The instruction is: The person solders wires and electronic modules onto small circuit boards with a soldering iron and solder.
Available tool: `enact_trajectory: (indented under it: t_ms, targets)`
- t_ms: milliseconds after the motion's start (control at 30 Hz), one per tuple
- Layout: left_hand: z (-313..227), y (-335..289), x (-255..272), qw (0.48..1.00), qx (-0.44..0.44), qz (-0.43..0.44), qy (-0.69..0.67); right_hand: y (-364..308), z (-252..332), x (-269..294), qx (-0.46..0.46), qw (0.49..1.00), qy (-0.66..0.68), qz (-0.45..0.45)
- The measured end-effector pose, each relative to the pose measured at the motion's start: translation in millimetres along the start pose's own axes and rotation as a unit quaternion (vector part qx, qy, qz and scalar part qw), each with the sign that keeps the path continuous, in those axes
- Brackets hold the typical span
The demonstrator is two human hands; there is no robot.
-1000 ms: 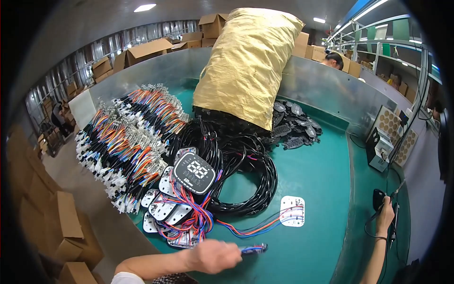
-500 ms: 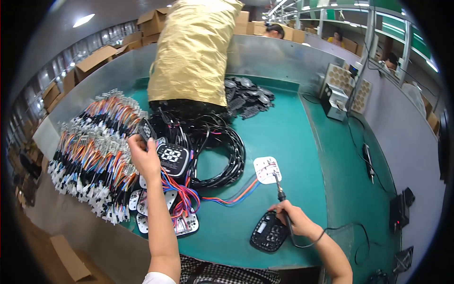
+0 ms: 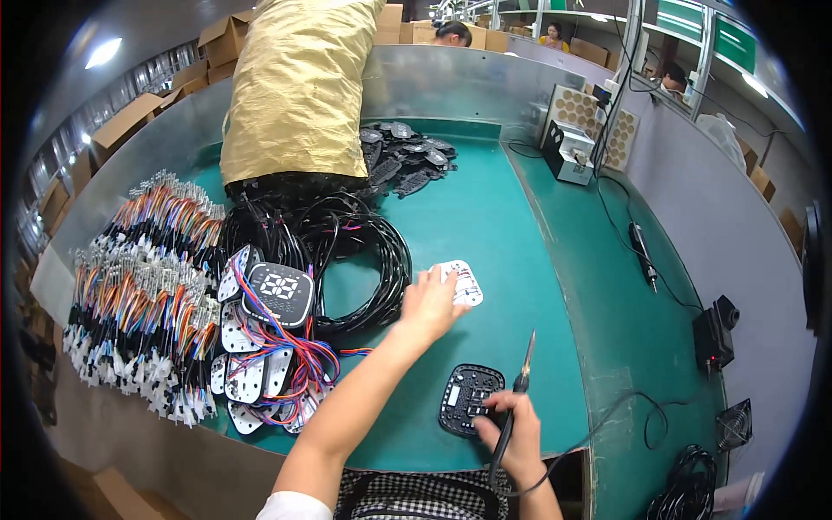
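My left hand (image 3: pixel 431 305) reaches across the bench onto the white circuit board (image 3: pixel 466 284), its fingers and thumb closed about the board's left part, which they cover. My right hand (image 3: pixel 517 433) grips a soldering iron (image 3: pixel 522 383) by its dark handle, tip pointing up and away from the board. Beside that hand lies a black plastic panel (image 3: pixel 464 394) with small components in it. To the left, a black display panel (image 3: pixel 279 293) with white digit segments rests on a heap of white circuit boards (image 3: pixel 245 379) with red and blue wires (image 3: pixel 303 355).
Rows of wire harnesses (image 3: pixel 143 321) fill the left side, next to coiled black cable (image 3: pixel 394 286). Behind stand a yellow sack (image 3: pixel 299 95) and a pile of black plastic parts (image 3: pixel 407 156). At right are a metal box (image 3: pixel 572 156), an electric screwdriver (image 3: pixel 642 251) and the iron's cord (image 3: pixel 607 412).
My left hand has left the dark panel at the heap and moved right onto the circuit board. My right hand has drawn the iron's tip back off the board. The whole view has shifted.
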State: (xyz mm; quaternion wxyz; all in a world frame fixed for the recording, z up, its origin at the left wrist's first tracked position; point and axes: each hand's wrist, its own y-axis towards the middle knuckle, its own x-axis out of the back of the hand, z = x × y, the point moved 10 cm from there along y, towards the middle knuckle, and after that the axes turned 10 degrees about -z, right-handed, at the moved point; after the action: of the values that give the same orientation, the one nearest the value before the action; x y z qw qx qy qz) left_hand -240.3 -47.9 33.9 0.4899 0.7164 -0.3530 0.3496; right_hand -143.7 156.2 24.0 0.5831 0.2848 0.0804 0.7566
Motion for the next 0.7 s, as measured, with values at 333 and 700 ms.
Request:
enact_trajectory:
  t_ms: [333, 700]
  targets:
    - [-7.8, -45.0, -14.2, 0.993, -0.099, -0.022, 0.053, -29.3, 2.4, -9.2, 0.083, 0.995, 0.021, 0.046]
    - [26.3, -68.1, 22.2, 0.979, 0.049, 0.023, -0.196, -29.6, 1.6, -6.1, 0.084, 0.995, -0.022, 0.044]
